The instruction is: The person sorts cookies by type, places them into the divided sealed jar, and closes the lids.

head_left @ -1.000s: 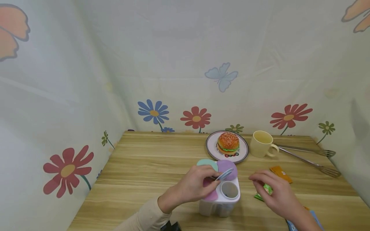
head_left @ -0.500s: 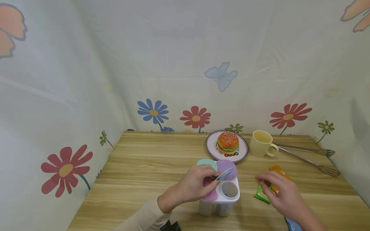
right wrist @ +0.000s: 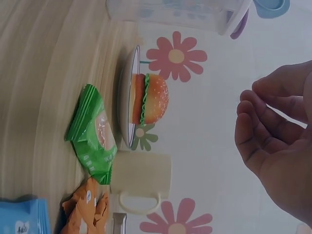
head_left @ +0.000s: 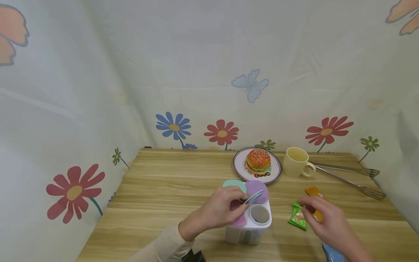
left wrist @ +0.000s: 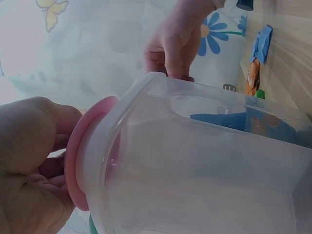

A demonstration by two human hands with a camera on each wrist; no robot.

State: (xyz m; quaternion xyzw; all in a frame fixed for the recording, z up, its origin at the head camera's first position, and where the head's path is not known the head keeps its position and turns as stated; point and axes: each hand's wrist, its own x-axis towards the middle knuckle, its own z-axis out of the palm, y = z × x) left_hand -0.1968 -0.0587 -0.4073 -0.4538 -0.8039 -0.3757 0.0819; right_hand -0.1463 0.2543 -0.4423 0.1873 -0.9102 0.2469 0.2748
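Observation:
In the head view my left hand (head_left: 219, 209) pinches a round light-blue lid (head_left: 254, 197), tilted up over a clear container (head_left: 245, 235) with a white top. The round opening (head_left: 260, 214) under it is uncovered; pink, mint and purple lids cover the others. Through the clear wall, the left wrist view shows a blue wrapper (left wrist: 224, 119) inside. My right hand (head_left: 330, 218) hovers over the small packets at the right, fingers loosely bent and holding nothing. Nearest its fingertips lies a green snack packet (head_left: 297, 217), with an orange packet (head_left: 315, 193) partly hidden behind the hand.
A blue packet (head_left: 333, 253) lies near the front, below my right wrist. Behind the container stand a plate (head_left: 240, 165) with a toy hamburger (head_left: 258, 162) and a yellow mug (head_left: 294, 163). Two metal utensils, a spatula (head_left: 368, 172) and a whisk (head_left: 373, 193), lie at right.
My right hand has moved right and slightly down, away from the container, uncovering more of the green packet. My left hand and the blue lid stay in place.

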